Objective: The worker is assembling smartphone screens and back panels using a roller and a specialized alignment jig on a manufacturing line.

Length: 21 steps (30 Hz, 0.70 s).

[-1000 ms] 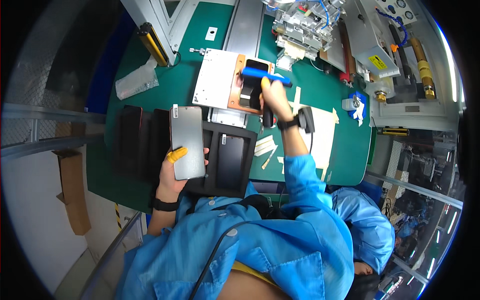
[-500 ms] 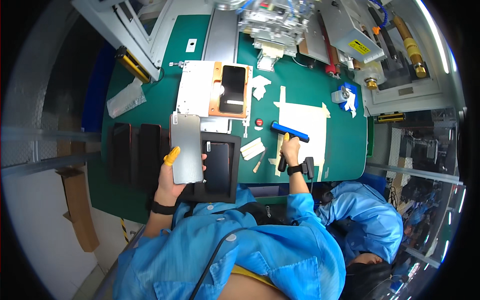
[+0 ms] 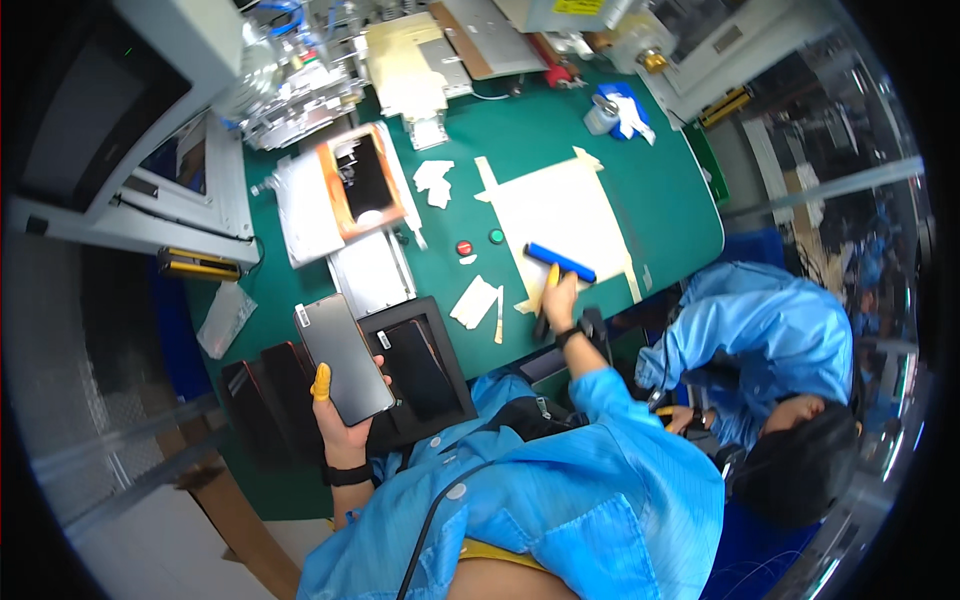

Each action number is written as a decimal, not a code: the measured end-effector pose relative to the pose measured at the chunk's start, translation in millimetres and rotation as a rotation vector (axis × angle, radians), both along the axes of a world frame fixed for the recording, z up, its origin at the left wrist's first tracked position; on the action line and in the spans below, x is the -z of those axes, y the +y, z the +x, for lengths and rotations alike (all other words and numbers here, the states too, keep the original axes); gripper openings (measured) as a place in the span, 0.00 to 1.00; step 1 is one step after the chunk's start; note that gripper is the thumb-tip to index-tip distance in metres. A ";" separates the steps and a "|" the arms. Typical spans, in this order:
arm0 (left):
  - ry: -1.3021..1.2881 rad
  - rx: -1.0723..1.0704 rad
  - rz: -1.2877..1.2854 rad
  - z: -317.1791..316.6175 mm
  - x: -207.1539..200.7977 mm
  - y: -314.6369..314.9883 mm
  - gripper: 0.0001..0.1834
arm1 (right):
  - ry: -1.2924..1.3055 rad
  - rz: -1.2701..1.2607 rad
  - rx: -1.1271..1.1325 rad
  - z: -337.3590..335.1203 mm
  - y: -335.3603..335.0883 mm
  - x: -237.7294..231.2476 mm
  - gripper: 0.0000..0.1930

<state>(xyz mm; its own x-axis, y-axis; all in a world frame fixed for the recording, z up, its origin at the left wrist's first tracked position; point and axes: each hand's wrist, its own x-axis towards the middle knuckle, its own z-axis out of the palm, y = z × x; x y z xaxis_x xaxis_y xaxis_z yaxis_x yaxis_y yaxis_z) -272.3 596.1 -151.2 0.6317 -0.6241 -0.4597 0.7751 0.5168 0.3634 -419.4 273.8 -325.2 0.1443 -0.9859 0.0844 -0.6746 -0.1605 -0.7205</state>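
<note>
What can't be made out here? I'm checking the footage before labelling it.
Head view:
- Back of the grey panel: covered by the left hand.
- Roller handle: partly wrapped by the right hand.
- Machine parts at the top: small, bent by the fisheye rim.

Bright even overhead light, soft shadows, strong fisheye bending, dark vignetted corners

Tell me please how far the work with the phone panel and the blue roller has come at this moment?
Done, it seems: dark panels lie in the black tray. In hand: the left hand holds a grey phone panel above the tray, and the right hand grips the blue roller at the edge of the taped cream sheet. Left: one dark panel sits in the orange fixture, and the held panel is not set down.
</note>
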 end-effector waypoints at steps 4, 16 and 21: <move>-0.052 0.045 -0.009 -1.8 2.5 3.5 0.26 | -0.049 0.387 0.138 31.7 -70.2 -22.0 0.19; -0.179 -0.327 0.527 27.0 21.1 110.4 0.21 | 0.383 0.237 0.050 35.7 69.3 -53.1 0.33; -0.407 -0.396 0.780 52.2 23.9 195.1 0.19 | 0.293 0.052 -0.752 40.6 167.8 -74.8 0.26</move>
<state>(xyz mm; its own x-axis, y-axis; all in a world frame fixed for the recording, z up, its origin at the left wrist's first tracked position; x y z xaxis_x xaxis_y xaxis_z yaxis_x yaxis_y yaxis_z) -220.1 791.2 -175.1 0.9334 0.0569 -0.3544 0.3354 0.2134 0.9176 -378.8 441.6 -250.4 0.7796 -0.6178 -0.1029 -0.5621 -0.6178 -0.5499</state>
